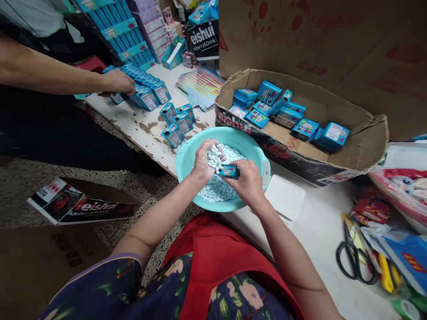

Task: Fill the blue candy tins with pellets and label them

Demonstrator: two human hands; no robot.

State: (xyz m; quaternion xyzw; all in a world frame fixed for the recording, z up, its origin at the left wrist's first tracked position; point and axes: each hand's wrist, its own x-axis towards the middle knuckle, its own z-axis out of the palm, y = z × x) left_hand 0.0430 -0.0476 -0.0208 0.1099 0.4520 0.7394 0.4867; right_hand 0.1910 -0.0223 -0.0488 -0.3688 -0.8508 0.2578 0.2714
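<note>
A turquoise plastic basin (187, 178) full of small pale candies (218, 189) stands at the table's front edge. Over it my left hand (204, 162) is cupped around a heap of the candies, some at the lip of a small box. My right hand (248, 180) grips that small blue candy box (230, 171), tilted toward the left hand. Its far side and opening are partly hidden. Just behind the basin, several small blue boxes (176, 122) stand upright on the table.
A cardboard carton (303, 151) with blue boxes lies behind the basin. Scissors (355, 258) and a white lid (285, 195) are at right. Another person's hand (120, 82) touches rows of blue boxes (147, 86) at left. A black carton (90, 206) lies on the floor.
</note>
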